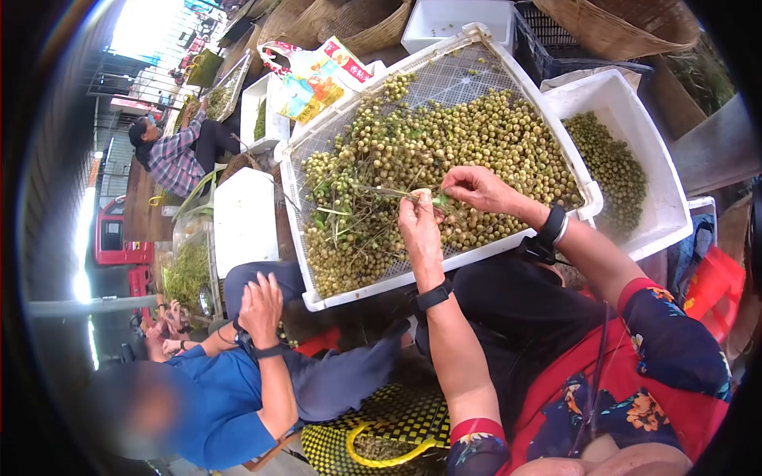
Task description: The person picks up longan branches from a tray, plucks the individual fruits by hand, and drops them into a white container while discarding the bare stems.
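Both my hands are over a white mesh tray (591, 194) heaped with small round yellow-green fruits (500, 131), mixed with thin stems and a few leaves. My left hand (421, 226) is closed in a pinch on a thin twig (385, 191) that points out to the left. Just to its right, my right hand (480, 190) has its thumb and forefinger pinched together at a small green leaf (440, 201). The fingertips of both hands are close together above the fruits. Stemmed bunches lie mostly in the left part of the tray.
A white box (667, 190) of loose fruits stands right of the tray. A printed bag (321, 79) lies at its upper left corner. A co-worker in blue (230, 404) sits at left, near a yellow-black woven basket (373, 432). Another person (178, 159) sits farther back.
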`<state>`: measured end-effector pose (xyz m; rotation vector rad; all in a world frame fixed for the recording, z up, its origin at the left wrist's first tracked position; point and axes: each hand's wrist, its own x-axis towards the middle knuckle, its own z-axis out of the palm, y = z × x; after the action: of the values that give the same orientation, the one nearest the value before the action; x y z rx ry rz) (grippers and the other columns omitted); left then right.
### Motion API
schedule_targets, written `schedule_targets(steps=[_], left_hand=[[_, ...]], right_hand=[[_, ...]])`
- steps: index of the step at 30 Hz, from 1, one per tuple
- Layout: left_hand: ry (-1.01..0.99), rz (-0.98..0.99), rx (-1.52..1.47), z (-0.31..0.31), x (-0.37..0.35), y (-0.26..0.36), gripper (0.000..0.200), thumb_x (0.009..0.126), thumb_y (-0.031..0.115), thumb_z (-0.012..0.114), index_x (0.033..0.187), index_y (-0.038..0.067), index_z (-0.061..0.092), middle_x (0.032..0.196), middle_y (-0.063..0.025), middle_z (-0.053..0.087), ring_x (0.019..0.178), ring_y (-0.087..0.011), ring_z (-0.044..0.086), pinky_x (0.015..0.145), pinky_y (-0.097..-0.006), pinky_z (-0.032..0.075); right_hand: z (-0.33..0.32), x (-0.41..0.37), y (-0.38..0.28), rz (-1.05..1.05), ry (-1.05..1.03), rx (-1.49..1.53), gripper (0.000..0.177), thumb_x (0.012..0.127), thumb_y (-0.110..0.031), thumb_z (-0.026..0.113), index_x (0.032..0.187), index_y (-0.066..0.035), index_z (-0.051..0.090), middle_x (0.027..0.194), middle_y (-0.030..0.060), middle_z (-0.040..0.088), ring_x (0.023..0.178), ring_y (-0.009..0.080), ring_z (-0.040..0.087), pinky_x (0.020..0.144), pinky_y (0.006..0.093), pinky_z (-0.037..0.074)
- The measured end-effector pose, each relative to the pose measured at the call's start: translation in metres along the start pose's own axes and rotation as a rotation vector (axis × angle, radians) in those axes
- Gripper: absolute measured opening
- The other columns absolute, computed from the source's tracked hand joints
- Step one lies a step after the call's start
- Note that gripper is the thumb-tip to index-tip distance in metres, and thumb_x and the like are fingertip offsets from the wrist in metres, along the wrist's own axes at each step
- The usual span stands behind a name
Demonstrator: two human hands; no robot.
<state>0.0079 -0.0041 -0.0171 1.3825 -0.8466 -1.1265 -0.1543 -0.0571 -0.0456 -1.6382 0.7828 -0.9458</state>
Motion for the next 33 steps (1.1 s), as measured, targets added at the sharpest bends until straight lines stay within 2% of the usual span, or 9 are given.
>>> schedule_targets(steps=[4, 8, 11, 19, 21, 24, 27, 28, 33], left_hand=[[0.023, -0.032, 0.031, 0.008, -0.003, -0.001, 0.016, 0.1, 0.019, 0.053, 0.102, 0.004, 0.057, 0.078, -0.0051, 0.061, 0.061, -0.0098, 0.057, 0.051, -0.0227, 0.043], [-0.028, 0.009, 0.297, 0.013, -0.009, 0.002, 0.017, 0.1, 0.018, 0.051, 0.1, 0.002, 0.057, 0.076, -0.006, 0.063, 0.06, -0.0115, 0.061, 0.051, -0.0243, 0.046], [-0.026, 0.023, 0.43, 0.014, -0.012, -0.001, 0.018, 0.1, 0.016, 0.05, 0.098, 0.0, 0.058, 0.077, -0.0059, 0.063, 0.059, -0.0126, 0.063, 0.048, -0.0259, 0.046], [0.104, 0.107, 0.721, -0.009, -0.003, -0.008, 0.023, 0.096, 0.022, 0.054, 0.094, -0.001, 0.058, 0.084, -0.0186, 0.058, 0.069, -0.032, 0.061, 0.066, -0.0446, 0.047], [0.148, 0.163, 0.832, -0.011, -0.002, -0.015, 0.024, 0.096, 0.024, 0.052, 0.096, 0.0, 0.055, 0.088, -0.0235, 0.058, 0.083, -0.0434, 0.057, 0.073, -0.0518, 0.044], [0.193, 0.179, 0.781, -0.009, -0.003, -0.015, 0.021, 0.095, 0.021, 0.052, 0.095, 0.0, 0.056, 0.089, -0.0237, 0.06, 0.086, -0.044, 0.058, 0.074, -0.0515, 0.044], [0.184, 0.114, 0.514, -0.01, -0.008, 0.001, 0.022, 0.098, 0.023, 0.051, 0.096, 0.002, 0.058, 0.09, -0.0198, 0.063, 0.073, -0.0342, 0.061, 0.064, -0.0437, 0.045], [0.183, 0.139, 0.447, -0.013, -0.006, 0.003, 0.022, 0.1, 0.025, 0.051, 0.099, 0.004, 0.059, 0.092, -0.0132, 0.065, 0.069, -0.0209, 0.061, 0.058, -0.0345, 0.045], [0.108, 0.026, -0.125, -0.02, -0.012, 0.013, 0.018, 0.1, 0.027, 0.053, 0.106, 0.01, 0.056, 0.101, -0.0062, 0.066, 0.077, -0.0121, 0.062, 0.062, -0.0258, 0.052]], right_hand=[[-0.004, -0.002, -0.003, 0.033, 0.157, -0.013, 0.01, 0.092, -0.01, 0.059, 0.097, -0.001, 0.059, 0.079, 0.0055, 0.059, 0.072, 0.0133, 0.055, 0.065, 0.0297, 0.046], [-0.009, 0.007, -0.01, -0.205, 0.181, -0.444, 0.007, 0.09, -0.017, 0.058, 0.089, -0.01, 0.057, 0.083, 0.0081, 0.055, 0.083, 0.0293, 0.049, 0.077, 0.0403, 0.038], [-0.017, 0.026, -0.019, -0.265, 0.206, -0.69, 0.008, 0.09, -0.018, 0.057, 0.09, -0.01, 0.056, 0.085, 0.0071, 0.055, 0.084, 0.0283, 0.05, 0.076, 0.0403, 0.038], [-0.054, 0.022, -0.026, 0.034, 0.222, -0.07, 0.016, 0.093, -0.019, 0.06, 0.091, -0.003, 0.062, 0.094, 0.0075, 0.058, 0.082, 0.0192, 0.057, 0.069, 0.0326, 0.046], [-0.057, 0.01, -0.028, -0.303, 0.272, -0.296, 0.012, 0.092, -0.016, 0.061, 0.091, -0.004, 0.061, 0.095, 0.007, 0.052, 0.09, 0.018, 0.053, 0.075, 0.0304, 0.045], [-0.062, 0.001, -0.06, -0.305, 0.421, -0.39, 0.007, 0.09, -0.009, 0.06, 0.091, -0.002, 0.059, 0.093, 0.0087, 0.054, 0.083, 0.0191, 0.054, 0.071, 0.0319, 0.045], [-0.065, 0.002, -0.02, -0.148, 0.316, -0.491, 0.003, 0.087, -0.001, 0.057, 0.089, 0.001, 0.057, 0.077, 0.0105, 0.054, 0.066, 0.0232, 0.052, 0.06, 0.0328, 0.043], [-0.063, 0.0, -0.025, -0.107, 0.334, -0.461, 0.003, 0.086, -0.001, 0.058, 0.088, 0.001, 0.057, 0.076, 0.0103, 0.054, 0.066, 0.0227, 0.052, 0.06, 0.0325, 0.043], [-0.08, -0.04, -0.066, 0.045, 0.208, -0.369, 0.004, 0.084, 0.0, 0.058, 0.088, 0.001, 0.057, 0.077, 0.0106, 0.057, 0.068, 0.023, 0.055, 0.063, 0.0333, 0.045]])
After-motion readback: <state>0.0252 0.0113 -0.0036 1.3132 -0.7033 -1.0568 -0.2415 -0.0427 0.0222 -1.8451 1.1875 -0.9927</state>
